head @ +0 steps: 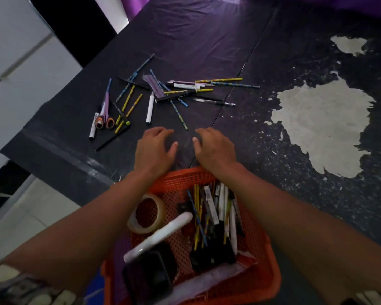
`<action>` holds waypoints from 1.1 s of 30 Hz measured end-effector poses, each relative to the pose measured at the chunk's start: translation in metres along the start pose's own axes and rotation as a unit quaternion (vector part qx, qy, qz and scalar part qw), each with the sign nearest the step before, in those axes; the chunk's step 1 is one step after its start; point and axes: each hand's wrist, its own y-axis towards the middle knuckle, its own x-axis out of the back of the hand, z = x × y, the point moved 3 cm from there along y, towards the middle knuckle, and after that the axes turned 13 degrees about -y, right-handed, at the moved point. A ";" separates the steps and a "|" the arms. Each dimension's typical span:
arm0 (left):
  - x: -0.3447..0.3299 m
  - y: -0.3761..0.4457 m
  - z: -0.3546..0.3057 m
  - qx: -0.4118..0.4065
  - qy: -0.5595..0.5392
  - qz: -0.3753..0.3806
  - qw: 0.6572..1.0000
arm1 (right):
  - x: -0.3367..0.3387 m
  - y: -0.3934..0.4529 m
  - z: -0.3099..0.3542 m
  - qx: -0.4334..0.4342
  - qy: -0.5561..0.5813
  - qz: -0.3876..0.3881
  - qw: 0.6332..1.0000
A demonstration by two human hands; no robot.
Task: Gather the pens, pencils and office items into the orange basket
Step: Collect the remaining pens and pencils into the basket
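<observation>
In the head view, the orange basket (268,280) is a mesh-walled plastic tub at the near edge of the bench (207,40), at 6 o'clock in the frame. Its far rim sits under both wrists. Inside it lie one roll of clear tape (149,214) at the 9 o'clock side, one white tube-shaped item (161,234) running diagonally across the middle, one dark boxy item (147,278) at the near-left corner, and a bundle of pens and pencils (216,219) along the 3 o'clock side; they overlap too much to count.

The left hand (154,148) and right hand (213,148) hover side by side just beyond the basket's far rim, palms down, fingers loosely curled and holding nothing, thumbs pointing toward each other with a gap between.

Bare black sheeting lies around the hands, and the bench's left edge runs diagonally from 12 o'clock down toward 8 o'clock. To the right, at 3 o'clock, the dark surface is worn through in pale patches (323,126).

At 11 to 12 o'clock from the hands, a scatter of loose pens and pencils (185,91) remains, roughly twenty pieces, crossed over one another. Among them are one pair of orange-handled scissors (106,119) at the left end, and two white markers (150,108).
</observation>
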 end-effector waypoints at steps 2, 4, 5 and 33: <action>-0.007 0.014 0.020 0.010 0.013 0.018 1.000 | -0.008 0.021 0.008 -0.018 -0.002 0.008 1.000; -0.016 0.027 0.039 0.009 0.022 0.049 0.999 | -0.018 0.042 0.014 -0.031 -0.008 0.014 0.999; -0.020 0.030 0.045 0.002 0.024 0.063 0.998 | -0.021 0.049 0.016 -0.035 -0.014 0.017 0.999; -0.033 0.056 0.030 0.214 -0.118 0.027 0.969 | -0.019 0.035 0.003 -0.211 0.012 0.115 0.971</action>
